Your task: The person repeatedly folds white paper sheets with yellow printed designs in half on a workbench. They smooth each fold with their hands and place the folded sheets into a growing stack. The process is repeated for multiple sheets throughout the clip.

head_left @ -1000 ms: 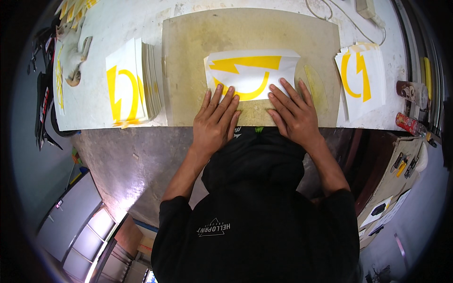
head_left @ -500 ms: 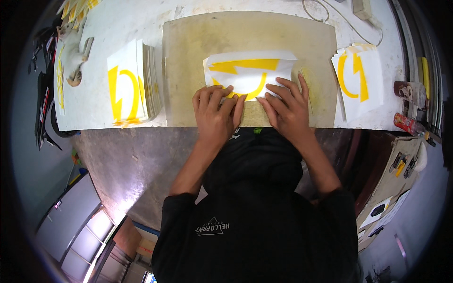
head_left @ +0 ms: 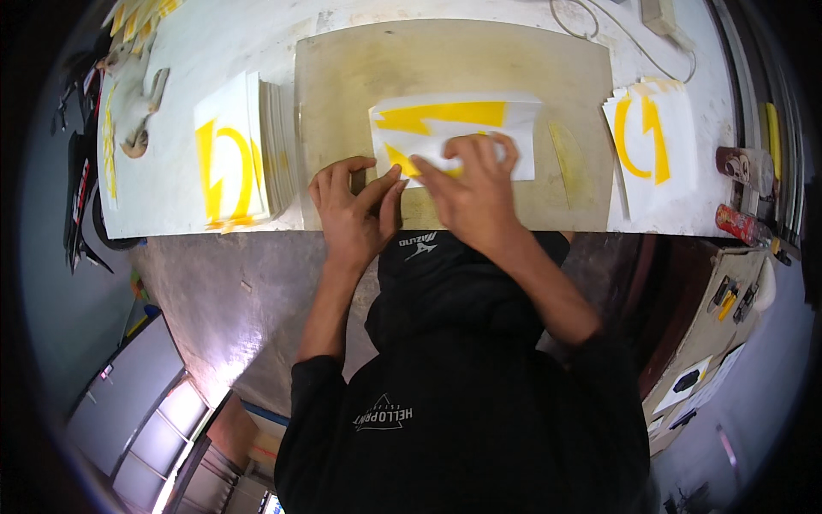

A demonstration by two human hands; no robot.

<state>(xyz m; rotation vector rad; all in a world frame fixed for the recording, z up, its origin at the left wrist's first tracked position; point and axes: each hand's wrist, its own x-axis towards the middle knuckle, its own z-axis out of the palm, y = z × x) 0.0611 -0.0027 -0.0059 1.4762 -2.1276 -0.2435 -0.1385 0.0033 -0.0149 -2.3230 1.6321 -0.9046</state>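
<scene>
A white paper sheet [head_left: 524,137] with yellow shapes printed on it lies on a translucent mat in front of me. My left hand [head_left: 353,204] is at the sheet's lower left corner, its thumb and a finger pinched together on the edge. Over the lower middle of the sheet is my right hand [head_left: 479,190]. One digit of it stretches left and presses on the yellow print near the left fingertips, while the other fingers are bent and apart. The right hand hides part of the lower yellow curve.
A thick stack of printed sheets [head_left: 231,163] stands left of the mat [head_left: 454,60], a fanned pile [head_left: 676,154] right of it. A cat [head_left: 135,103] lies at the table's far left. A cup [head_left: 743,170] and a bottle [head_left: 738,224] are at the right edge. A cable [head_left: 634,47] runs behind.
My right hand has moved left and inward across the sheet. The left hand has shifted left to the corner. The sheet's near edge, bowed before, now looks flatter.
</scene>
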